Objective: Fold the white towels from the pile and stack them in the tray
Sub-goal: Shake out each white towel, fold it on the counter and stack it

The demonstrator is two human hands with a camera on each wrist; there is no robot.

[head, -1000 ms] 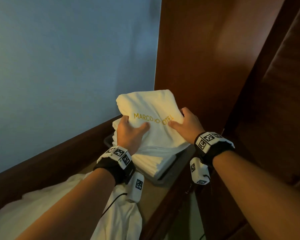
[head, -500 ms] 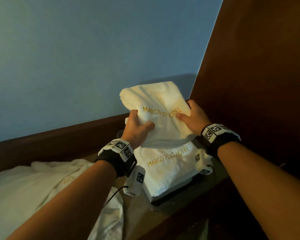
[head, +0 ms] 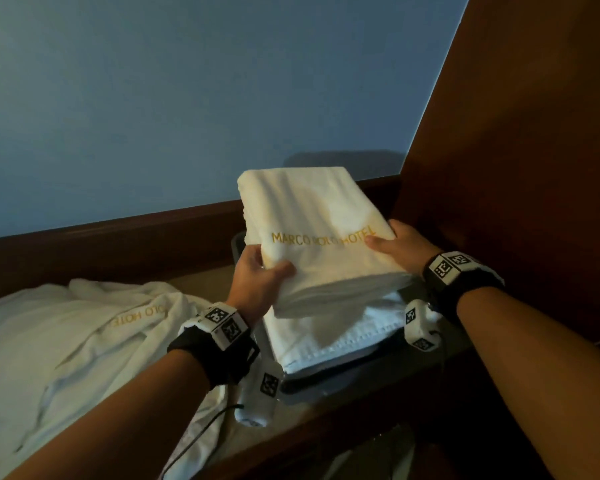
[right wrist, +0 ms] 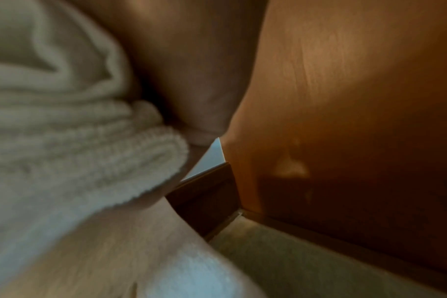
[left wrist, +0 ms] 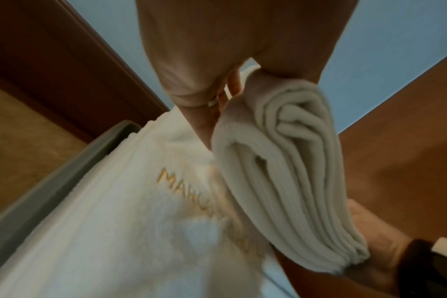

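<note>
A folded white towel (head: 312,230) with gold "MARCO POLO HOTEL" lettering hangs just above the stack of folded towels (head: 333,337) in the dark grey tray (head: 329,379). My left hand (head: 260,282) grips its near left corner, thumb on top and fingers underneath. My right hand (head: 395,247) grips the right edge the same way. In the left wrist view the layered edge of the held towel (left wrist: 288,181) shows above the lettered towel (left wrist: 146,211) in the tray (left wrist: 64,177). The right wrist view shows the towel's folds (right wrist: 77,141) close up.
A loose pile of white towels (head: 66,348) lies on the beige countertop at the left. A dark wood panel (head: 520,168) rises right beside the tray. A wooden ledge and a blue wall (head: 187,98) run behind it.
Both hands have kept hold of the folded towel and brought it lower, closer to the stack in the tray. The head view has swung left, showing more of the loose pile.
</note>
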